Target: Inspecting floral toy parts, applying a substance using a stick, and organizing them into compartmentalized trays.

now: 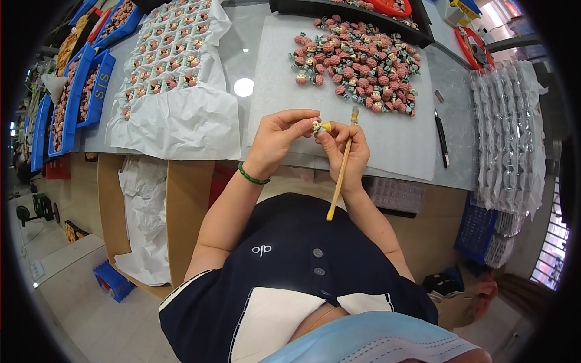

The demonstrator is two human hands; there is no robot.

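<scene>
Forearms (229, 209) converging as I watch remotely, left grip (276, 138) pinching a small figurine (316, 125) above the white sheet (275, 75) on the tabletop (455, 88), right grip (351, 149) curled beside it, clasping a slanted stick (341, 180).

A person's left hand (275, 138) and right hand (352, 151) nearly meet in front of the torso (302, 266), the left pinching with thumb and forefinger, the right with thumb raised and fingers curled, as the bare left forearm (225, 212) and right forearm (376, 219) slant inward from elbows bent at either side of the body, fingertips close together
</scene>
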